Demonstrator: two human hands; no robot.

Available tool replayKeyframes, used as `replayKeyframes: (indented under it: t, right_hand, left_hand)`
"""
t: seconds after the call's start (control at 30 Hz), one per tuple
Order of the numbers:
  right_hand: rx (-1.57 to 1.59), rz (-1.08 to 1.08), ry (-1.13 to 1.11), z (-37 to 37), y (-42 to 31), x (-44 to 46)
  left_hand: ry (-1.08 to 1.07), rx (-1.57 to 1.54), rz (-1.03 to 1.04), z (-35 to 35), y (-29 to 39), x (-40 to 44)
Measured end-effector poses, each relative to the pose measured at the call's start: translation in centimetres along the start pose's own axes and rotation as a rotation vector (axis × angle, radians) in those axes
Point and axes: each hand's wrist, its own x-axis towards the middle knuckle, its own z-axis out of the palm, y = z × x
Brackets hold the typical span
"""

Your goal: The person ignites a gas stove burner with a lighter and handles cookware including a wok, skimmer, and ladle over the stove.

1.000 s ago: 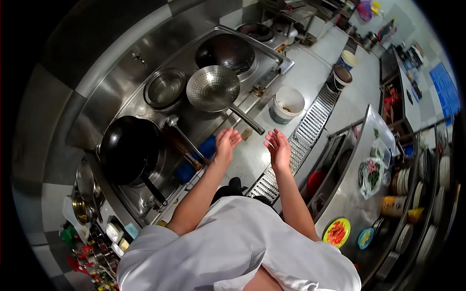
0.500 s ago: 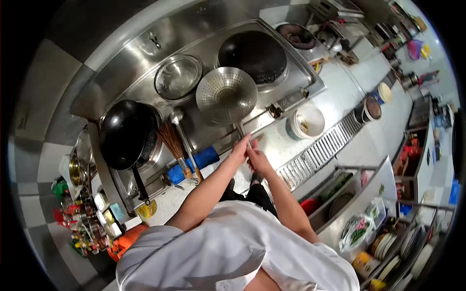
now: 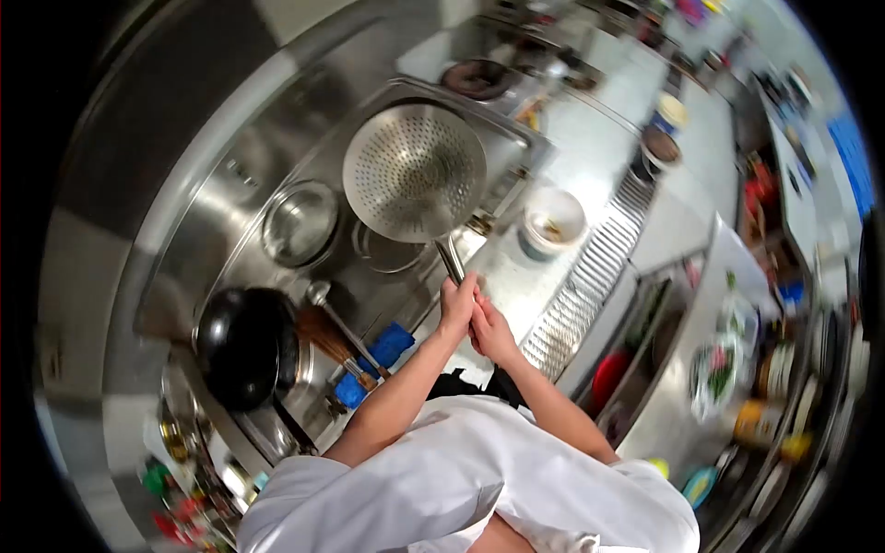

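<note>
A large perforated metal strainer (image 3: pixel 415 172) is held out over the stove, its bowl up toward the camera. My left hand (image 3: pixel 456 306) is closed around the strainer's handle. Just below and to the right, my right hand (image 3: pixel 492 333) is closed at the handle's lower end, pressed against the left. Behind the strainer only a thin dark edge shows, and the rest of what lies there is hidden. Left of the strainer sits a round metal bowl (image 3: pixel 300 223) on the steel stove top (image 3: pixel 241 267).
A black wok (image 3: pixel 241 346) stands at the stove's left. A ladle (image 3: pixel 343 318), a bamboo brush (image 3: pixel 324 336) and a blue cloth (image 3: pixel 391 343) lie by the front edge. A white bucket (image 3: pixel 553 221) stands near the floor grate (image 3: pixel 590 309); a steel counter (image 3: pixel 682 369) is at right.
The strainer looks larger and closer, and it now covers the spot where the black wok at the back showed. My view has turned and is slightly blurred. Both hands keep hold of the handle.
</note>
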Motion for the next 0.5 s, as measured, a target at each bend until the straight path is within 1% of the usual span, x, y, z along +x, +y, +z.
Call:
replayKeyframes:
  t: [0.07, 0.1, 0.13, 0.17, 0.27, 0.33, 0.4, 0.43, 0.5]
  right_hand:
    - [0.065, -0.064, 0.113, -0.1, 0.8, -2.4]
    - [0.096, -0.125, 0.166, -0.2, 1.5, -4.2]
    - [0.119, -0.188, 0.214, -0.4, 2.0, -6.0]
    - [0.127, -0.080, 0.306, 0.1, 0.4, -8.8]
    - [0.171, -0.068, 0.515, 0.4, 0.9, -15.0]
    - [0.185, -0.106, 0.640, 0.2, 2.6, -18.7]
    - [0.259, -0.096, 0.783, 0.2, 4.0, -22.5]
    - [0.216, -0.087, 0.856, 0.7, 3.9, -25.0]
    - [0.317, -0.111, 0.942, 0.9, 6.7, -28.7]
  left_hand:
    - [-0.205, 0.005, -0.036, 1.2, 0.7, -2.0]
    - [-0.253, -0.129, -0.110, 1.9, -0.5, -2.8]
    - [-0.313, -0.078, -0.125, 2.6, -0.4, -4.6]
    - [-0.384, -0.016, -0.161, 3.2, -0.4, -6.4]
    - [-0.587, 0.079, -0.225, 4.7, -2.1, -11.1]
    - [-0.698, 0.156, -0.286, 6.0, -3.3, -14.7]
    - [-0.811, 0.217, -0.326, 7.0, -4.5, -18.7]
    - [-0.861, 0.256, -0.342, 7.3, -5.2, -20.8]
    - [-0.967, 0.295, -0.402, 7.6, -7.1, -25.1]
